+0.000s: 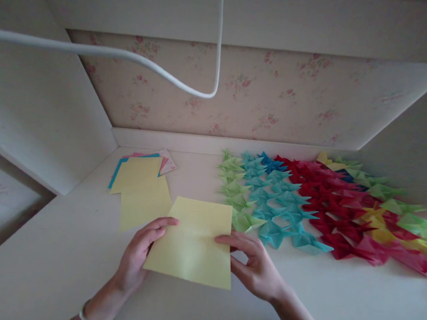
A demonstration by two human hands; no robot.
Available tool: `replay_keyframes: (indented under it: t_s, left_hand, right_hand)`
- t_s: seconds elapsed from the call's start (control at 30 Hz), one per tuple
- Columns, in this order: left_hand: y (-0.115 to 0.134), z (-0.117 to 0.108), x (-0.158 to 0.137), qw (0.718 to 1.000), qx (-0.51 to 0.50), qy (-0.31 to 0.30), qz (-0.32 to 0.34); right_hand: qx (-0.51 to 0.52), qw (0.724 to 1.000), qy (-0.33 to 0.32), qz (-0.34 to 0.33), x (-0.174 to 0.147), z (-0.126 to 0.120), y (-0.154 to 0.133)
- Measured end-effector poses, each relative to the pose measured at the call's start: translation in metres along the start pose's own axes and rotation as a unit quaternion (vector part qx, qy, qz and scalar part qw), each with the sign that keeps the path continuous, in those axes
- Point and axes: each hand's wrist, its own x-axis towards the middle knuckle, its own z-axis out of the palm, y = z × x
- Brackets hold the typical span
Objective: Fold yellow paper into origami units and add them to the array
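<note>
One pale yellow sheet point(191, 251) is held between two pinches, the left hand point(139, 253) on its left edge and the right hand point(258, 270) on its right edge. If the hands press inward, the thin paper could buckle or crease. Folded paper shapes point(309, 207) sit just beyond the right hand, where an outward sweep might knock them askew; loose sheets point(144, 193) lie past the left hand
</note>
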Motion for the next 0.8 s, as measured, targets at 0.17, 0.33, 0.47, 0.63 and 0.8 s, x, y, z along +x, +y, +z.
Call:
replay_keyframes:
  t_s: [0.17,0.33,0.47,0.63,0.8]
  left_hand:
    - [0.004,-0.003,-0.005,0.992,-0.099,-0.079,0.013]
    - [0.002,0.000,-0.006,0.990,-0.085,-0.116,-0.018]
    - [0.002,0.004,-0.007,0.994,0.037,-0.106,0.018]
    - [0.003,0.008,-0.007,0.987,0.114,-0.100,0.055]
    - [0.004,0.016,-0.012,0.997,0.070,-0.026,0.028]
  right_hand:
    - [0.014,0.996,0.083,0.016,-0.003,0.001,0.006]
    - [0.048,0.991,0.116,0.042,-0.005,0.002,0.015]
    - [0.036,0.994,0.098,0.021,-0.004,0.003,0.012]
    - [0.074,0.979,0.173,0.082,-0.003,0.016,0.006]
    - [0.140,0.956,0.235,0.103,-0.004,0.031,0.005]
